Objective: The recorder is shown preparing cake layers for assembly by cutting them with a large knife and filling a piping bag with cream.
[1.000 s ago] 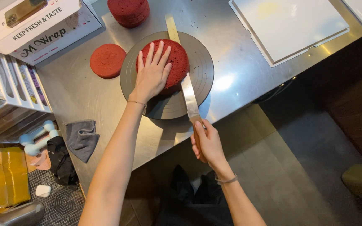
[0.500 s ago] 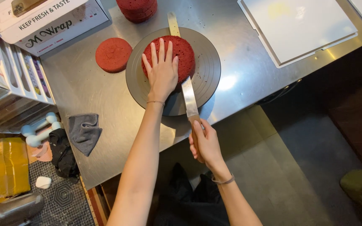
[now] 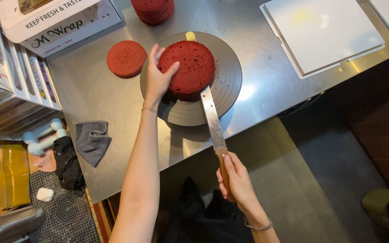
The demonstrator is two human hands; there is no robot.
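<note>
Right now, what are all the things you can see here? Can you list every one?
Cake on turntable: one, red, round, middle of the table.
Turntable: one, dark grey, round, under that cake.
Long knife: one, silver blade, brown wooden handle, blade running under the cake.
Flat cake layer: one, red, left of the turntable.
Stacked cake layers: one pile, red, top edge.
Steel table: one, silver.
Square boards: two, white, top right.
Wrap box: one, white, top left.
Cloth: one, grey, table's left side.
Small dumbbells: two, pale blue, far left.
Left hand: cupping the cake's left side.
Right hand: grip around the knife handle.
</note>
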